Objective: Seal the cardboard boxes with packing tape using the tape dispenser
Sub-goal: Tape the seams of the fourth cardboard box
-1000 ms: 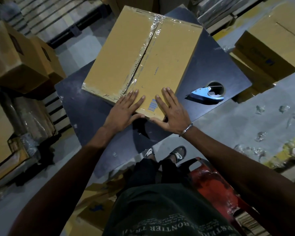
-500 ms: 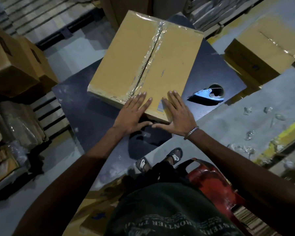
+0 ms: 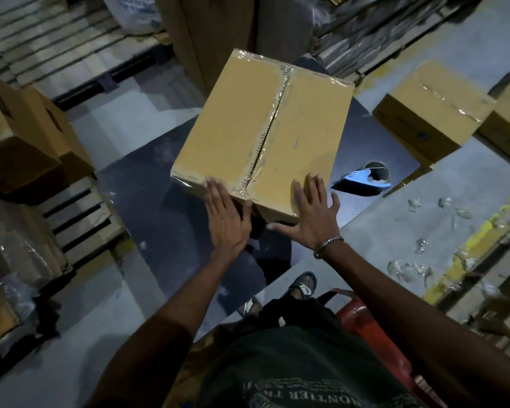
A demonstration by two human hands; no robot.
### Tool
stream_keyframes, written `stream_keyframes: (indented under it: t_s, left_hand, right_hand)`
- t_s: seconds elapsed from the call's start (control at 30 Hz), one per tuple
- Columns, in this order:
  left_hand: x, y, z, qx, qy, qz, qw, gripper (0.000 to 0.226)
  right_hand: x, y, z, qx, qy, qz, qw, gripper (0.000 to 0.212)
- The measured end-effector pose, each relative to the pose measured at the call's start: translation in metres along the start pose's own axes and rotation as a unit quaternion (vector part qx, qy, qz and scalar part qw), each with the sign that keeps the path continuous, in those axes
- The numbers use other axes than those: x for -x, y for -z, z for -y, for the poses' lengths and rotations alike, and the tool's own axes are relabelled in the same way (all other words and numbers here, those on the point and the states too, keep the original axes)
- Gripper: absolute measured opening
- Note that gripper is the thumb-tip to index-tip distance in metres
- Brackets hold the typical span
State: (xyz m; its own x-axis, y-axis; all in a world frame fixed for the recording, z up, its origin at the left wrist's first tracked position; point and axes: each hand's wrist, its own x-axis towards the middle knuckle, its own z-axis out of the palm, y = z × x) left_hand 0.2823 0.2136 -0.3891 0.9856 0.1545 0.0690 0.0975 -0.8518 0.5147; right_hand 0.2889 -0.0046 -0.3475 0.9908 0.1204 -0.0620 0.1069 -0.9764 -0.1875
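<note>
Brown cardboard box, centre seam taped, on dark table, blue tape dispenser just beside

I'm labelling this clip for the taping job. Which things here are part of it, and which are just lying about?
Part of the job:
box, seam taped
tape dispenser on the table
left hand and right hand, flat on the box

Lying about:
floor box
left boxes
tape scraps
red stool

Dim overhead light, glare on the clear tape along the tan cardboard box, deep shadow under both forearms, wide-angle bending and softness toward edges.
</note>
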Motion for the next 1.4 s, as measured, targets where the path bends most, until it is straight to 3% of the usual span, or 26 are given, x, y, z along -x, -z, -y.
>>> stream_keyframes:
  t_s: [0.03,0.1,0.2,0.27,0.33,0.43,0.53,0.63,0.77,0.83,0.9,0.97,1.03,1.1,1.13,1.17,1.2,1.23,1.3,1.4]
  left_hand:
    - [0.005,-0.001,-0.011,0.070,0.081,-0.013,0.994,0.090]
    - [-0.002,0.000,-0.037,0.229,0.220,-0.048,0.947,0.088]
    - [-0.037,0.015,-0.069,0.433,0.366,-0.134,0.813,0.082]
    - [-0.063,0.022,-0.075,0.474,0.416,-0.162,0.759,0.075]
    - [-0.081,0.023,-0.072,0.462,0.435,-0.160,0.756,0.066]
    - [-0.108,0.020,-0.066,0.462,0.528,-0.283,0.654,0.058]
    - [-0.113,0.022,-0.071,0.478,0.523,-0.283,0.646,0.057]
    - [-0.114,0.023,-0.054,0.496,0.539,-0.264,0.627,0.073]
    - [-0.129,0.021,-0.016,0.473,0.496,-0.271,0.676,0.082]
    - [-0.136,0.017,-0.001,0.474,0.472,-0.262,0.695,0.099]
    - [-0.150,0.004,0.016,0.496,0.506,-0.254,0.658,0.115]
    - [-0.144,0.020,0.010,0.539,0.534,-0.223,0.612,0.097]
    - [-0.118,0.031,0.009,0.598,0.469,-0.141,0.634,0.073]
    - [-0.108,0.037,0.004,0.694,0.405,-0.138,0.579,0.070]
    - [-0.108,0.035,0.011,0.713,0.392,-0.172,0.555,0.075]
    - [-0.109,0.038,0.014,0.637,0.424,-0.207,0.610,0.085]
    - [-0.118,0.039,0.019,0.551,0.486,-0.250,0.631,0.095]
    - [-0.125,0.037,0.023,0.494,0.485,-0.243,0.679,0.100]
    - [-0.123,0.039,0.024,0.423,0.412,-0.217,0.777,0.083]
    - [-0.103,0.032,0.025,0.381,0.351,-0.183,0.836,0.063]
  right_hand:
    - [-0.003,0.004,0.011,-0.015,-0.013,-0.018,1.000,0.118]
    - [-0.017,0.008,0.032,-0.038,0.002,-0.051,0.998,0.094]
    - [-0.043,0.004,0.048,-0.047,0.042,-0.023,0.998,0.072]
    - [-0.049,-0.005,0.050,-0.023,0.035,0.010,0.999,0.069]
    - [-0.049,-0.011,0.050,0.005,0.023,0.013,1.000,0.068]
    - [-0.050,-0.013,0.052,0.010,0.016,0.013,1.000,0.068]
    - [-0.052,-0.014,0.052,0.015,0.016,0.014,1.000,0.067]
    - [-0.052,-0.016,0.051,0.022,0.016,0.009,1.000,0.067]
    - [-0.052,-0.017,0.050,0.019,0.016,0.008,1.000,0.067]
    - [-0.052,-0.017,0.050,0.022,0.017,0.009,1.000,0.068]
    - [-0.053,-0.017,0.050,0.031,0.015,0.008,0.999,0.068]
    - [-0.054,-0.018,0.050,0.035,0.015,0.012,0.999,0.068]
    - [-0.054,-0.018,0.049,0.039,0.015,0.011,0.999,0.068]
    - [-0.054,-0.018,0.048,0.043,0.015,0.014,0.999,0.067]
    - [-0.054,-0.018,0.048,0.049,0.016,0.012,0.999,0.067]
    - [-0.054,-0.018,0.048,0.053,0.016,0.010,0.998,0.067]
    - [-0.054,-0.018,0.048,0.054,0.016,0.010,0.998,0.067]
    - [-0.054,-0.017,0.049,0.052,0.016,0.013,0.998,0.068]
    - [-0.054,-0.016,0.049,0.052,0.015,0.013,0.998,0.069]
    - [-0.054,-0.016,0.051,0.042,0.012,0.011,0.999,0.070]
